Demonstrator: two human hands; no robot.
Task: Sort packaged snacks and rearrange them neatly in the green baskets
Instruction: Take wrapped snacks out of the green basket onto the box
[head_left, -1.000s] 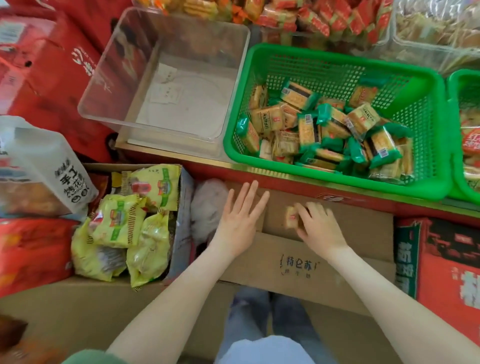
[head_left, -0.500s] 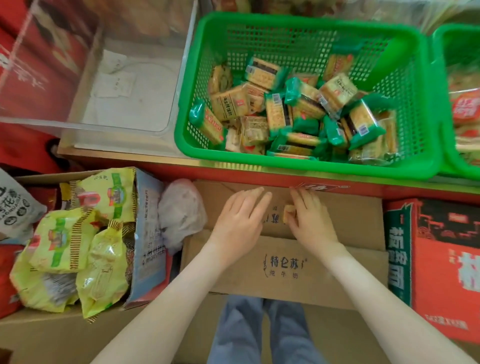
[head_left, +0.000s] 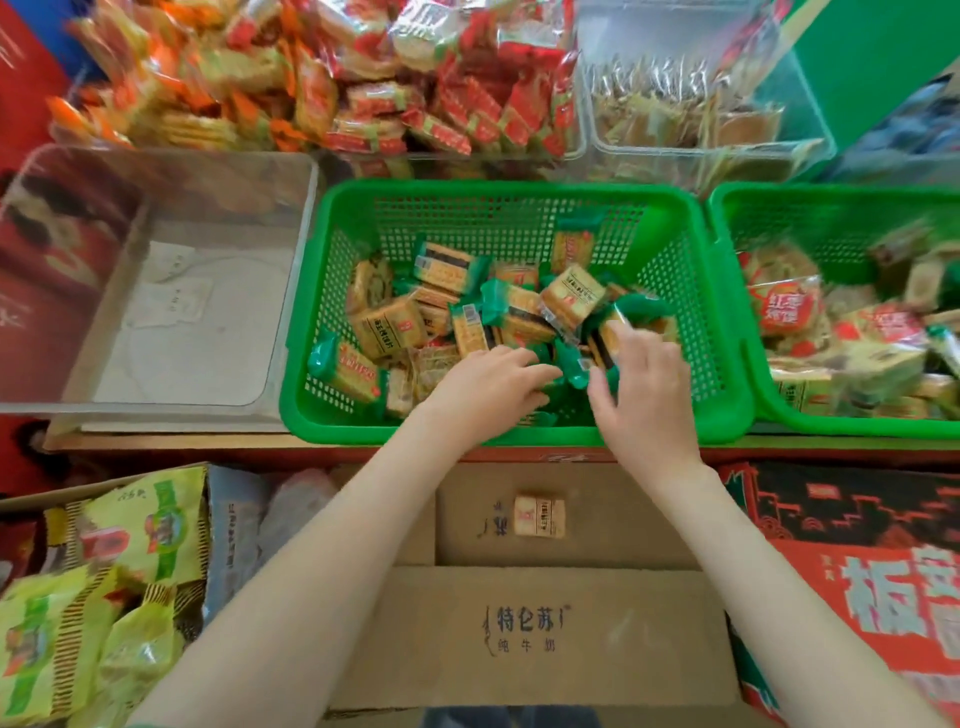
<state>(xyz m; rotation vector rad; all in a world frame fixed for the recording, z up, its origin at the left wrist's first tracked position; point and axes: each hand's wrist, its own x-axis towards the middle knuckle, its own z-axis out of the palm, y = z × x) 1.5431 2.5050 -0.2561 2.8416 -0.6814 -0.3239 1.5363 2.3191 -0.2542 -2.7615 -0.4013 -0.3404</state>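
Snack packs loose in two green baskets

The middle basket (head_left: 511, 208), mesh-walled, holds a jumbled heap of small yellow packs (head_left: 387, 332) with green ends, tilted every way, mostly toward its near side. The right basket (head_left: 831, 200), touching it, holds bigger red-labelled packs (head_left: 787, 312), partly blurred. One stray pack (head_left: 538, 515) lies flat on the carton in front of the baskets.

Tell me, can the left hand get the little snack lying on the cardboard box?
Probably yes. The small snack lies alone on the cardboard box, nothing covering it; the left hand is in the green basket just above.
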